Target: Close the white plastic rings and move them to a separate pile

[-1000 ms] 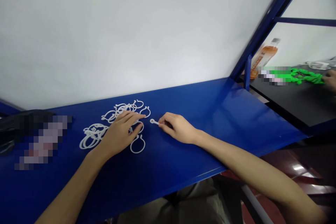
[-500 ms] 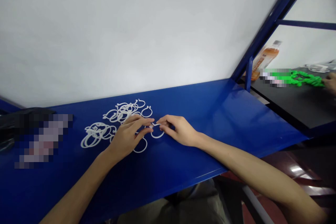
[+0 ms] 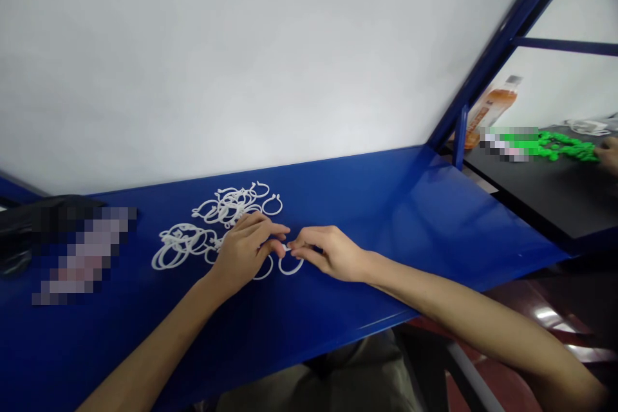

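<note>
1. Broadly, we have a pale wall across the upper frame, backing the work surface.
2. Below it, we locate the blue tabletop, spanning the centre and lower left; its flat face presumably lets thin parts be picked up without snagging.
3. At the right edge, we note a black tabletop, a separate surface.
4. At the far left, we find a black bag, well apart from the hands, which probably leaves them working room.
5. Right of centre, we identify the right hand: thumb and forefinger are pressed together on the upper part of one ring. We judge that a fingertip pinch suits such slender stock.
6. Left of centre, the left hand faces it, thumb and forefinger bent with a narrow gap; we see nothing between them and cannot tell whether the thumb touches the ring.
7. Left of centre, we count two ring piles, an upper pile and a lower pile, both within easy left-hand reach.
8. Just below the fingertips, near mid-frame, we place the pinched white ring.
</note>
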`<action>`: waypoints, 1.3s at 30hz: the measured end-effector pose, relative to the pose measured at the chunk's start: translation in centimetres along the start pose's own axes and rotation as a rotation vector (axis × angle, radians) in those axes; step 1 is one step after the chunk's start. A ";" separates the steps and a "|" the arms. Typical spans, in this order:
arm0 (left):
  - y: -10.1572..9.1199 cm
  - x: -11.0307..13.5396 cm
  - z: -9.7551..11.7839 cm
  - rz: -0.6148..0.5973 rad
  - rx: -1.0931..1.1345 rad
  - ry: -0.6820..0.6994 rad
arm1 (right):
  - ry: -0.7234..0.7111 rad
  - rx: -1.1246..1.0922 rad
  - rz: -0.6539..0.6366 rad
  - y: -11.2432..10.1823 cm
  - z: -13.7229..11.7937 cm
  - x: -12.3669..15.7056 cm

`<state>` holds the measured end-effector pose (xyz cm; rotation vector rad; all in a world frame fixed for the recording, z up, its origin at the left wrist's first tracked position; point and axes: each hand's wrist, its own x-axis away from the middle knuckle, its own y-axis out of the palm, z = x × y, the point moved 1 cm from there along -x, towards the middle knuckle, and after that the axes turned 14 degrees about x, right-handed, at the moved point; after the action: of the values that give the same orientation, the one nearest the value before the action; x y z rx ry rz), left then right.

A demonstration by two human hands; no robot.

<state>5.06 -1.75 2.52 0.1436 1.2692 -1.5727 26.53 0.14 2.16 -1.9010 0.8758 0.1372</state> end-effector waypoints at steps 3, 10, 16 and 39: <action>0.1 0.0 -0.3 -0.047 -0.008 -0.015 | -0.033 0.044 -0.036 0.0 0.1 -0.1; 0.2 0.7 -2.9 -0.153 -0.280 -0.291 | 0.229 0.521 -0.058 -3.1 3.1 -1.1; 0.4 0.7 -2.4 -0.285 -0.216 -0.386 | 0.692 0.922 -0.201 -7.3 7.2 0.6; 0.2 -0.2 -0.6 -0.106 -0.066 -0.131 | 0.295 0.260 -0.117 -1.1 2.2 -0.6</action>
<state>4.96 -1.10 2.26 -0.0684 1.2408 -1.6015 27.35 2.55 2.16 -1.7451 0.9252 -0.3211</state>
